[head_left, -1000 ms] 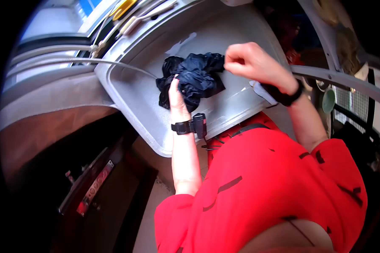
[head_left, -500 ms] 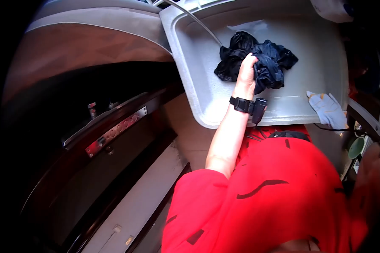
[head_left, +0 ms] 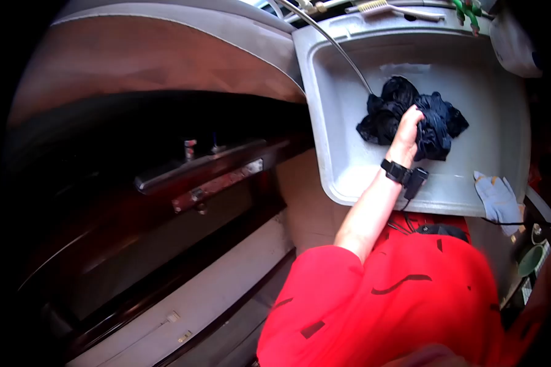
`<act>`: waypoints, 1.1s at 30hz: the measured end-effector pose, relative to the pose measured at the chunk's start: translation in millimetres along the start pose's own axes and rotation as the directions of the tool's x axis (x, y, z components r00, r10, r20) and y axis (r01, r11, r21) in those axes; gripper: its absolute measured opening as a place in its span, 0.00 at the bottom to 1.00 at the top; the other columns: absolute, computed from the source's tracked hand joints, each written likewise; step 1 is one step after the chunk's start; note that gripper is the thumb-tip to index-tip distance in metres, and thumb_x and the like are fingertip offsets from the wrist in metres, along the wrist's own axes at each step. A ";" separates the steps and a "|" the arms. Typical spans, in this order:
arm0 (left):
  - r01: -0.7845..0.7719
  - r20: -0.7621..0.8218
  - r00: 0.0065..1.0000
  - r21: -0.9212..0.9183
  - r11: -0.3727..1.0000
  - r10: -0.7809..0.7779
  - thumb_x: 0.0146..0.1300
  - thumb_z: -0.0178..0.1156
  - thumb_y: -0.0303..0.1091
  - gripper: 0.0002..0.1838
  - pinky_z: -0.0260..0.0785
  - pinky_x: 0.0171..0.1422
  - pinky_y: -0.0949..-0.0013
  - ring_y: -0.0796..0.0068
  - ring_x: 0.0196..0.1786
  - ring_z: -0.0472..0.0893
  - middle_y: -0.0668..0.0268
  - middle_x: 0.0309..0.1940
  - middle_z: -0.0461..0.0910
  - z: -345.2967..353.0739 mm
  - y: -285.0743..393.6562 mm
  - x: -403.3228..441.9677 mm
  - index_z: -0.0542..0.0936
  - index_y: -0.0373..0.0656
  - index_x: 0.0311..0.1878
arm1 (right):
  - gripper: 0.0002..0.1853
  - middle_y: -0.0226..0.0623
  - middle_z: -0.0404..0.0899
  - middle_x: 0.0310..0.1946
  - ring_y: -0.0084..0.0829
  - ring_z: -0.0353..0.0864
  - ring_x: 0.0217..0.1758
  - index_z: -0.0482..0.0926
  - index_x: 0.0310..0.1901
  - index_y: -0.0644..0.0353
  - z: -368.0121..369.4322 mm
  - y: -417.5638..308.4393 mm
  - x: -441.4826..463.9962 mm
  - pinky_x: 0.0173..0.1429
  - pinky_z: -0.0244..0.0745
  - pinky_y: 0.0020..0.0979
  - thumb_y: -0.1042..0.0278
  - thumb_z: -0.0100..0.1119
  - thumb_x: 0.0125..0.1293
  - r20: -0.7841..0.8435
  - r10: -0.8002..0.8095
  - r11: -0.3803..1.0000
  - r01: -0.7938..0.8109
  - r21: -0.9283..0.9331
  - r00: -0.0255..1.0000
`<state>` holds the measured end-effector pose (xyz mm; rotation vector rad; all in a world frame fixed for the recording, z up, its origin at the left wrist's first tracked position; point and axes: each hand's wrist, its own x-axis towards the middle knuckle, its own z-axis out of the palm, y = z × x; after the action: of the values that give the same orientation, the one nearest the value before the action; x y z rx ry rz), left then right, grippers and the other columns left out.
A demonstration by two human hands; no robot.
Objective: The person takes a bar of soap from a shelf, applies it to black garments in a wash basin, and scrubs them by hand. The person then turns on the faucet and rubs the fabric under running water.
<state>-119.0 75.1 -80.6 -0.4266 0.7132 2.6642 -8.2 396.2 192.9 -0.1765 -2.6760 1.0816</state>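
Observation:
My left hand (head_left: 408, 129) is closed on a crumpled black cloth (head_left: 434, 125), its thumb showing on top and the other fingers hidden in the folds. Wet-looking and bunched up, the cloth lies in a grey sink basin (head_left: 330, 165). A thin hose (head_left: 340, 49) runs down from the back rim and ends at the cloth's left side. A black strap with a small box sits on my left wrist. My right hand does not show; only a dim arm shape is at the right edge.
A pale work glove (head_left: 499, 197) hangs over the basin's front right corner. On the back rim lies a brush (head_left: 404, 12), near a green tap handle (head_left: 468, 13). A white bag-like item (head_left: 513, 43) is at the back right, and a green round container (head_left: 531, 262) at lower right.
The view has shifted, so the basin, cloth and my left arm appear lower and further right, and the back rim now shows. My left hand keeps its hold on the cloth.

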 end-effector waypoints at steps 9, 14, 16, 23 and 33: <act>-0.073 -0.021 0.997 0.148 0.986 0.076 0.62 0.47 0.33 0.13 0.74 0.47 0.72 0.76 0.39 0.81 0.67 0.34 0.81 29.3 4.3 -4.1 0.77 0.37 0.42 | 0.12 0.35 0.75 0.45 0.24 0.75 0.42 0.74 0.49 0.63 0.1 -24.9 21.4 0.47 0.70 0.23 0.72 0.52 0.65 0.083 -0.131 0.989 0.124 0.082 0.988; 0.112 -0.061 0.992 0.029 0.993 -0.110 0.63 0.46 0.31 0.14 0.75 0.55 0.64 0.67 0.45 0.82 0.61 0.42 0.82 -17.0 -3.5 0.8 0.76 0.35 0.46 | 0.14 0.34 0.75 0.48 0.23 0.75 0.45 0.74 0.52 0.62 88.8 -49.2 69.6 0.48 0.69 0.24 0.70 0.51 0.67 0.406 -0.334 0.908 0.175 0.379 0.851; 0.016 0.030 0.999 0.082 0.997 -0.018 0.60 0.44 0.27 0.19 0.73 0.58 0.64 0.65 0.51 0.80 0.58 0.48 0.79 -2.8 -5.0 -8.9 0.74 0.33 0.53 | 0.11 0.30 0.73 0.37 0.23 0.72 0.36 0.75 0.41 0.64 123.1 -37.5 60.9 0.41 0.66 0.20 0.70 0.59 0.58 0.617 -0.055 0.883 -0.250 0.397 0.785; 0.121 0.033 0.992 -0.007 0.993 -0.120 0.63 0.49 0.31 0.20 0.75 0.57 0.56 0.58 0.50 0.81 0.53 0.49 0.79 -19.5 -2.5 3.7 0.72 0.31 0.56 | 0.16 0.29 0.60 0.17 0.24 0.59 0.21 0.65 0.18 0.60 70.4 -69.2 88.5 0.25 0.47 0.27 0.64 0.65 0.40 0.497 -0.566 0.795 0.277 0.539 0.657; 0.199 -0.010 0.979 -0.187 0.962 -0.204 0.66 0.47 0.35 0.19 0.75 0.58 0.56 0.58 0.50 0.81 0.52 0.49 0.79 -2.1 2.3 -7.8 0.73 0.32 0.55 | 0.20 0.29 0.76 0.23 0.19 0.73 0.25 0.78 0.29 0.64 181.9 4.0 63.9 0.32 0.69 0.22 0.57 0.46 0.71 0.857 -0.056 0.737 -0.558 0.381 0.512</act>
<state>-112.5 70.1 -78.5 -0.5564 0.4051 2.5433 -119.4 290.9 75.7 0.0950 -2.7949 2.7126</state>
